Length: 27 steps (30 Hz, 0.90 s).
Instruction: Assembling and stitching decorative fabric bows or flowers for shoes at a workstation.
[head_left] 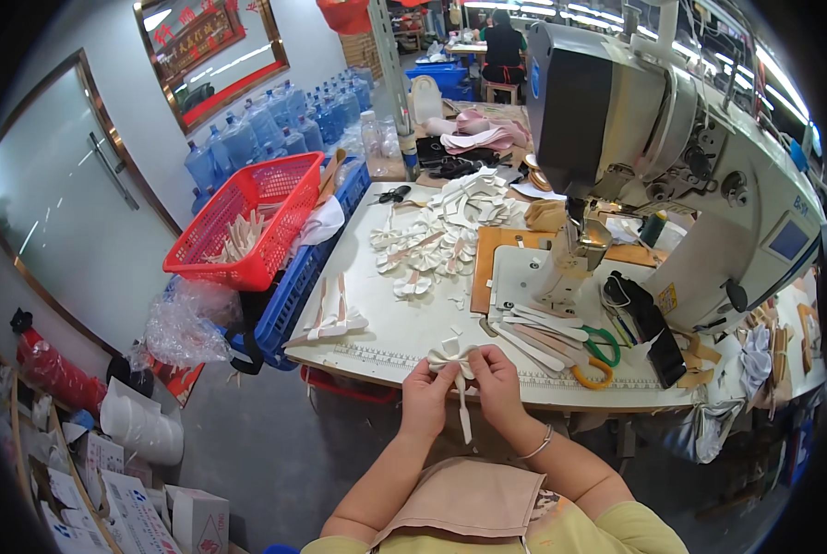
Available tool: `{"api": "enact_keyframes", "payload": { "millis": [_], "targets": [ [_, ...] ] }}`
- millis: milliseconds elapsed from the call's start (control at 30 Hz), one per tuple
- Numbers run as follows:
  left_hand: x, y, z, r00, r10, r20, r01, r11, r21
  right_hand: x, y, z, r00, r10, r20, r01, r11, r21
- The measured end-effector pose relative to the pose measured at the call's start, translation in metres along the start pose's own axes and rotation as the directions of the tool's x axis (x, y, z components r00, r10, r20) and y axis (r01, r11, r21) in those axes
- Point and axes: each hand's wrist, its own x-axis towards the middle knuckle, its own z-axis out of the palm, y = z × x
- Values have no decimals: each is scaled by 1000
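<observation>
Both hands hold a white looped piece, like a bow [450, 354], just off the table's front edge. A narrow white strip [464, 417] hangs down from it between my wrists. My left hand [426, 388] pinches the bow's left side with thumb and fingers. On the other side my right hand [495, 377] grips it, fingers closed. Just beyond, a heap of similar white looped pieces [423, 245] covers the table's middle. To the right of my hands lie cream and pink strips [533, 340], and scissors with green and orange handles [601, 346].
A white sewing machine [709, 194] stands at the right on the white table [377, 342]. Its needle area [580, 245] sits ahead of my right hand. Left of the table, a red basket [275, 198] with strips rests over a blue crate [293, 300]. A black pouch [649, 328] lies near the machine.
</observation>
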Motion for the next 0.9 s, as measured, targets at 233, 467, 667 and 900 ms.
{"api": "enact_keyframes", "payload": {
  "millis": [233,467,667,900],
  "targets": [
    [-1,16,-7,984,-126,127,123,992,35,12,-16,-13,970,182,158,-193,980,53],
    [-3,5,-18,934,331,137,-351,771,532,8,-11,-17,949,281,142,-288,957,31],
    [-2,22,-26,595,496,632,-739,27,673,5,-27,-19,888,376,266,-332,923,-194],
    [5,31,-36,994,33,-106,2,949,316,39,-45,-93,925,-297,236,266,64,-962]
  ]
}}
